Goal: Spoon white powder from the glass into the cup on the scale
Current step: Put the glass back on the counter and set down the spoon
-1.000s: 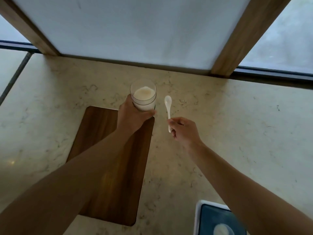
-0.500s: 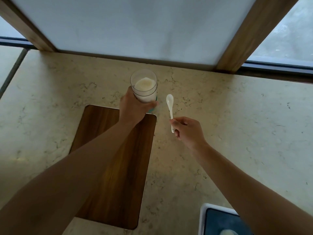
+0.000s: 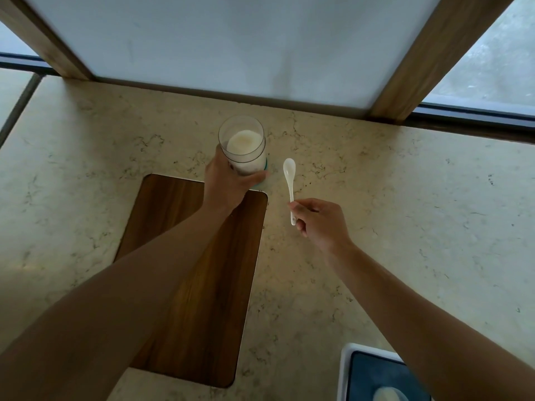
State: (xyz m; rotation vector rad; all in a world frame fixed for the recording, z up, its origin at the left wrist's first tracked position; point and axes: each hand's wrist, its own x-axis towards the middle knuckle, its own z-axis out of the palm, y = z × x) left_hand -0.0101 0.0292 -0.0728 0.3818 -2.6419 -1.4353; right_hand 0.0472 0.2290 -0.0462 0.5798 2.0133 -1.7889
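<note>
A clear glass partly filled with white powder stands upright on the marble counter, just beyond the far right corner of a wooden board. My left hand is wrapped around its lower part. My right hand pinches the handle of a small white spoon, whose empty bowl points away from me, just right of the glass and apart from it. At the bottom right edge lies a white-rimmed scale with a dark top. A pale round shape on it, the cup, is cut off by the frame.
A dark wooden board lies on the counter under my left forearm. A frosted window panel with wooden frame posts closes off the back of the counter. A teal edge shows under the glass.
Both hands shifted slightly nearer and the view tilted, so more of the scale shows at the bottom. The glass and spoon keep the same spacing.
</note>
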